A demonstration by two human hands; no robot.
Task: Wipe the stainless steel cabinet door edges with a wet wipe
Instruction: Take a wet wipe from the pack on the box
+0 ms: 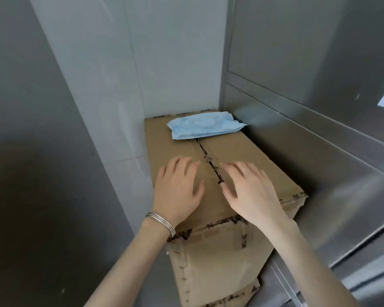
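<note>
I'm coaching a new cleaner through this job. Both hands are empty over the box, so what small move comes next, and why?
Probably reach the right hand forward to the blue wipe pack at the far end of the cardboard box: it and the left hand are open, holding no wipe.

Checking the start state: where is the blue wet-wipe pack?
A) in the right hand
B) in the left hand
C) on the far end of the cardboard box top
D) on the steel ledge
C: the wet-wipe pack lies at the far end of the cardboard box, beyond the open left hand and right hand.
</note>
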